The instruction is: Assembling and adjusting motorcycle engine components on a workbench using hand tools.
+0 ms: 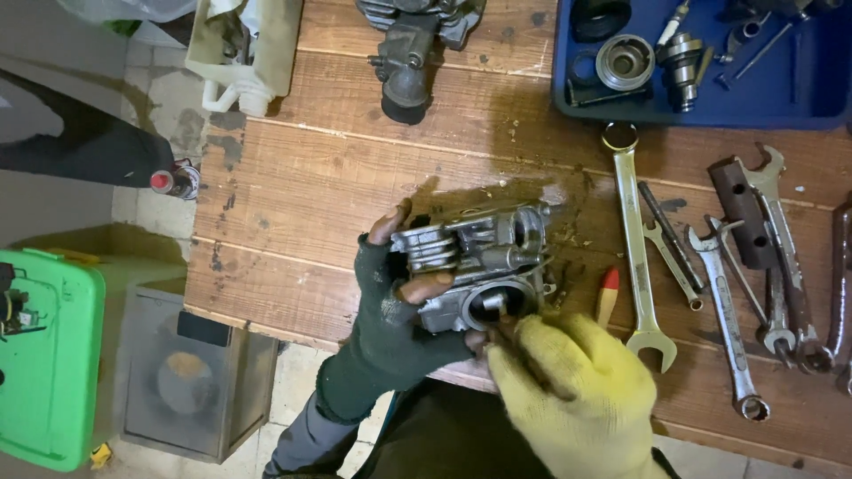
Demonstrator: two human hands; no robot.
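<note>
Now two hands: left hand point(390, 306), right hand point(568, 390), one cylinder head point(479, 262).

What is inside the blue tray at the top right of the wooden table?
The blue tray holds a round metal ring part, a stepped metal shaft piece, a black ring and small rods. The picture's edge cuts off its upper part, so anything there is unseen.

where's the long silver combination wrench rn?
Head view, right of centre: the long silver combination wrench lies on the wooden table, between the grey metal engine part and smaller spanners.
</note>
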